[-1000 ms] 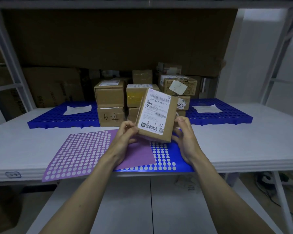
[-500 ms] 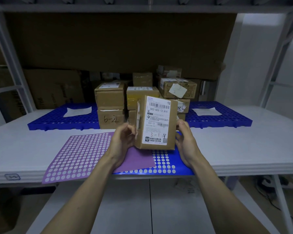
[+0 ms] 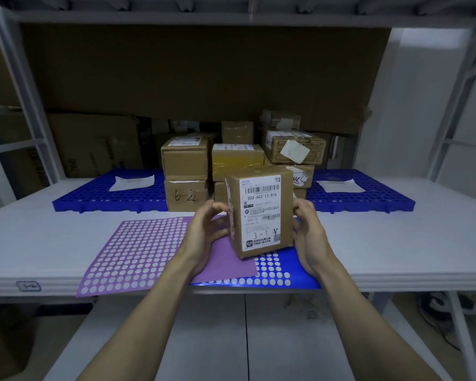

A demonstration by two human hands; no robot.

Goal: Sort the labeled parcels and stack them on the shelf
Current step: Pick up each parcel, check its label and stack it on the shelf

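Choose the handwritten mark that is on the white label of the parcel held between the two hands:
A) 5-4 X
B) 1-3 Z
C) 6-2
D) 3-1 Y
D: the label on the held parcel shows "3-1" with a "Y" written near its bottom, below the printed barcodes.

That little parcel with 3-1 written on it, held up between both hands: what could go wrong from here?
The parcel seems held only at its sides, the left hand and right hand with nothing under it, so it might slip onto the sticker sheets. The stacked boxes on the blue pallet already stand two high; adding it carelessly could topple them. Its handwritten mark differs from the 6-2 box, so it could be missorted.
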